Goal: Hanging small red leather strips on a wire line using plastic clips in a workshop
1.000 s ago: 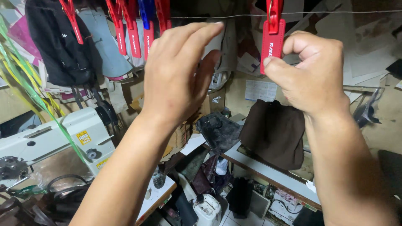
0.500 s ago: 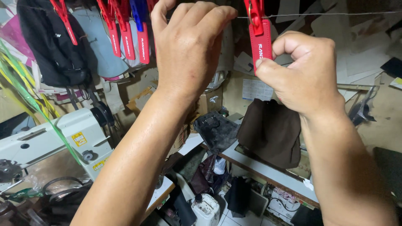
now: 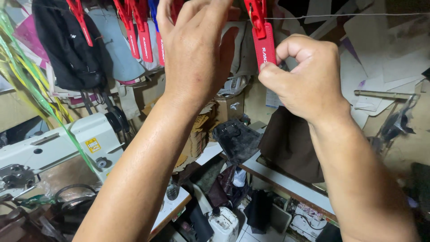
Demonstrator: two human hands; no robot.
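A thin wire (image 3: 340, 16) runs across the top of the view. A red clip (image 3: 257, 12) hangs on it with a flat red tag (image 3: 265, 48) below. My right hand (image 3: 307, 79) pinches the lower end of that tag between thumb and fingers. My left hand (image 3: 197, 49) is raised at the wire just left of the clip, back of the hand toward me; its fingertips are cut off by the top edge, so what they touch is hidden. More red tags (image 3: 143, 39) on clips hang further left.
A black cap (image 3: 71, 49) and a pale blue piece (image 3: 117, 58) hang at upper left. A white sewing machine (image 3: 58, 143) stands at left. Below are a dark brown cloth (image 3: 290, 145), a white shelf edge (image 3: 286, 181), black fabric pieces (image 3: 235, 139) and clutter.
The clip and tag have shifted left in view and both hands have risen toward the wire. My right hand keeps its pinch on the red tag.
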